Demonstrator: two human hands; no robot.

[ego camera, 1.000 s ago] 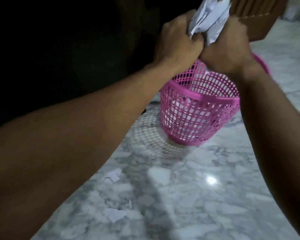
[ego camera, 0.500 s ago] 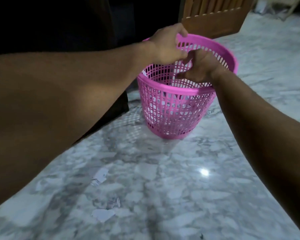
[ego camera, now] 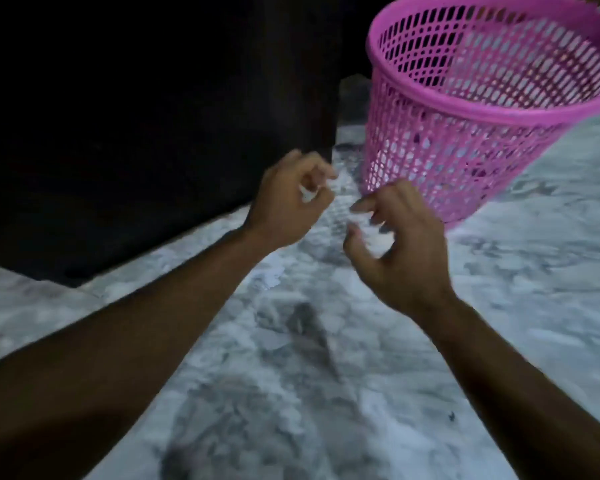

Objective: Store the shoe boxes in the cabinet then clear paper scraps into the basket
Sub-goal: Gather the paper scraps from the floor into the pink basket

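I hold my left hand [ego camera: 288, 199] curled, pinching a small white paper scrap [ego camera: 306, 195]. My right hand [ego camera: 395, 244] is half curled; whether it holds anything I cannot tell through the blur. The basket [ego camera: 471, 109], rigid pink plastic lattice, stands just beyond both hands on the glossy marble floor [ego camera: 361, 393]. Thin scraps lie flat: lift an edge with the fingertips, then drop them over the rim.
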